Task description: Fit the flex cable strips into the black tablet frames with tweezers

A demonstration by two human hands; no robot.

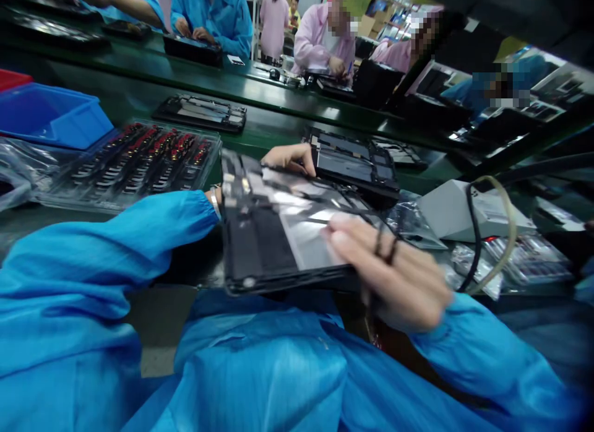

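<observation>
The left hand [290,156] is holding a tilted black gadget [278,224], near and in the middle. The right hand [399,277] is looking blurry over its silver part [306,237]; I can't tell its grip. A far white card [236,59] is lying too small to read.

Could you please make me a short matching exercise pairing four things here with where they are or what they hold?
1. Blue bin
2. Right hand
3. Parts tray
4. Left hand

A. showing past the far edge of the raised panel
B. filled with rows of red and black parts
C. at the picture's left edge
D. over the raised panel's pale area

Pairs: 1-C, 2-D, 3-B, 4-A
</observation>
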